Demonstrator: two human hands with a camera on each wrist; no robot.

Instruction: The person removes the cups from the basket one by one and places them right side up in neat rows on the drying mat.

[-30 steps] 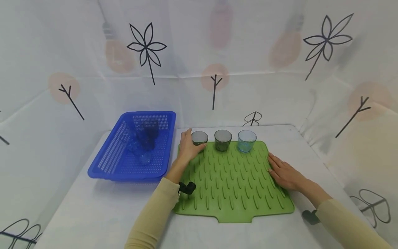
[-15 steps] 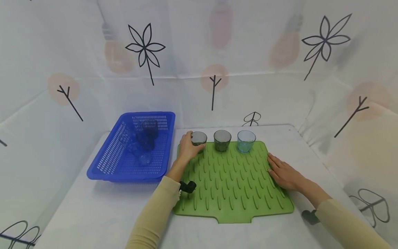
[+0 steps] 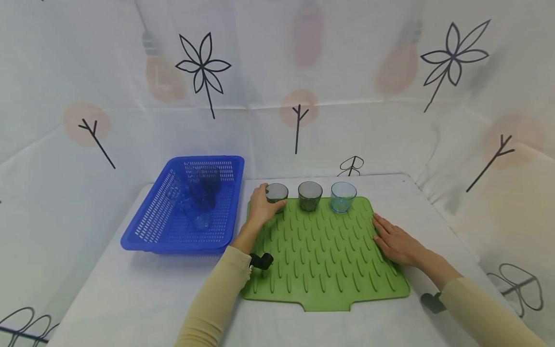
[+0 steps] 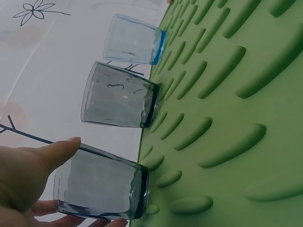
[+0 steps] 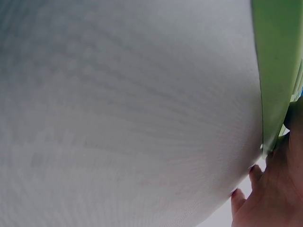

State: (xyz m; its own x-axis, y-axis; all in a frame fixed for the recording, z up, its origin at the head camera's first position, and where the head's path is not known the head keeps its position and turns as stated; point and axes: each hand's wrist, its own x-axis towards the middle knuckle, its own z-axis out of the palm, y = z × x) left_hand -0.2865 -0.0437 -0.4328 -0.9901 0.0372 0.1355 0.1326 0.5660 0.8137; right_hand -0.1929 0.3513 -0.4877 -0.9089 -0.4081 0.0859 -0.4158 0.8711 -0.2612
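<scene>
At the far left corner of the green drying mat (image 3: 325,255), my left hand (image 3: 261,206) holds a grey glass (image 3: 277,192) between thumb and fingers. In the left wrist view this glass (image 4: 102,182) stands upright with its base at the mat's ridges. A second grey glass (image 3: 310,196) and a light blue glass (image 3: 343,196) stand in a row to its right, along the mat's back edge. My right hand (image 3: 396,241) rests on the mat's right edge, fingers straight. The right wrist view shows the hand (image 5: 274,194) beside the green edge.
A blue plastic basket (image 3: 184,248) stands left of the mat, with several dark and clear glass-like items (image 3: 201,195) inside, hard to tell apart. Both lie on a white-covered table (image 3: 173,294). A white patterned cloth (image 3: 260,72) hangs behind and at the sides.
Both hands and the glasses stay in place. Only a slight shift of the head view shows.
</scene>
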